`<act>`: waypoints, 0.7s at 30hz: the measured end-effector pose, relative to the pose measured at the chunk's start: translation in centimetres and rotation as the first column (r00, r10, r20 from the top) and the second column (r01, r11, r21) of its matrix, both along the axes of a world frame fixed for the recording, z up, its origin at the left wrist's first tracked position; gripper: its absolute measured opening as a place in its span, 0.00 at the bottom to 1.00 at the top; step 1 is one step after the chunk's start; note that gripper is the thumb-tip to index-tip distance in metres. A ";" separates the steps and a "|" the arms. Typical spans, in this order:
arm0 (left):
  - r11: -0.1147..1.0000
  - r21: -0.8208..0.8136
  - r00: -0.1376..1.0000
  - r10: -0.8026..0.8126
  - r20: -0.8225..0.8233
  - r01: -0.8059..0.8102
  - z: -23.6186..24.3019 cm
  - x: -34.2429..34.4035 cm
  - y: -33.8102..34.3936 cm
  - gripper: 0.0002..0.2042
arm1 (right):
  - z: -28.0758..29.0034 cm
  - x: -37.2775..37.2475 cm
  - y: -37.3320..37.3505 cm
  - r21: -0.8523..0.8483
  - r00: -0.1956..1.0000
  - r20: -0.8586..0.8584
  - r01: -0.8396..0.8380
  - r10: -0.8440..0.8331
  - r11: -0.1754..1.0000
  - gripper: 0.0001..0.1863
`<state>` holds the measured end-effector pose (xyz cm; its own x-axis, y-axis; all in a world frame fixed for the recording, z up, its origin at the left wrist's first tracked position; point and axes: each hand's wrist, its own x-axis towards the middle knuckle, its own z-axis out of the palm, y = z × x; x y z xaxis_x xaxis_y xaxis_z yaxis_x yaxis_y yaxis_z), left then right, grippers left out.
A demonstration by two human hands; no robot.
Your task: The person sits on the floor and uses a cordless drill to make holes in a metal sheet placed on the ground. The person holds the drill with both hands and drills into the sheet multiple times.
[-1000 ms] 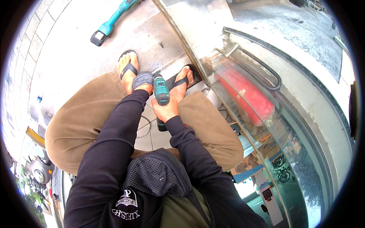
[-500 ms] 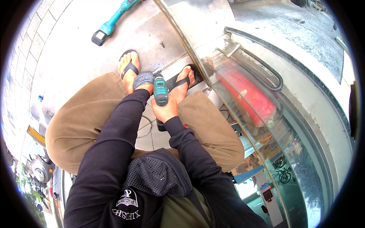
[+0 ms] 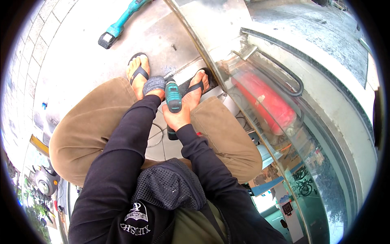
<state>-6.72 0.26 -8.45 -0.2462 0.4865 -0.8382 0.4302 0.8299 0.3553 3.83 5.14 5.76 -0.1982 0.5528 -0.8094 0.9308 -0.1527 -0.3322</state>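
My right hand [image 3: 177, 118] is bare and wrapped round the grip of a teal and black cordless drill [image 3: 174, 97], between my knees. The drill's front points away from me, low down between my feet. Just left of it, my left hand [image 3: 154, 85] wears a grey knitted glove and is curled closed. What its fingers hold is hidden beneath the glove. A small metal piece [image 3: 167, 76] shows beyond the drill's front end, too small to make out.
At the far left lies a teal long-bodied cordless tool [image 3: 118, 27] with a black battery. A bolt-like piece [image 3: 174, 47] lies on the floor ahead. A metal-edged glass door [image 3: 260, 138] stands at my right, with a red cylinder [image 3: 266, 103] behind it. A cable [image 3: 156, 136] loops below.
The drill has tilted very slightly, its rear shifting a little to the right. Both hands otherwise stay in place.
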 end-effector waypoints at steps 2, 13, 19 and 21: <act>1.000 0.003 0.999 -0.019 0.036 0.019 -0.5 0.0 -0.2 0.13 | 0.2 -0.5 0.2 0.011 1.000 -0.006 0.002 -0.002 1.000 0.15; 0.996 -0.003 0.985 0.088 0.147 -0.089 -7.3 3.6 -3.7 0.13 | 0.4 -0.6 0.2 0.004 1.000 0.004 -0.007 0.007 1.000 0.15; 0.998 0.056 1.000 0.023 -0.002 -0.023 -3.0 1.6 -0.8 0.12 | 0.1 -0.2 0.3 -0.007 1.000 -0.010 0.029 -0.029 1.000 0.15; 0.997 0.061 0.999 0.042 0.034 -0.044 -3.3 2.1 -2.0 0.11 | -0.2 -0.2 0.3 -0.006 1.000 -0.006 0.008 -0.008 1.000 0.15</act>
<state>-4.67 -1.69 -11.80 -0.2405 0.5275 -0.8148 0.3820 0.8232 0.4202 3.64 5.43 5.59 -0.1988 0.5496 -0.8114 0.9273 -0.1625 -0.3373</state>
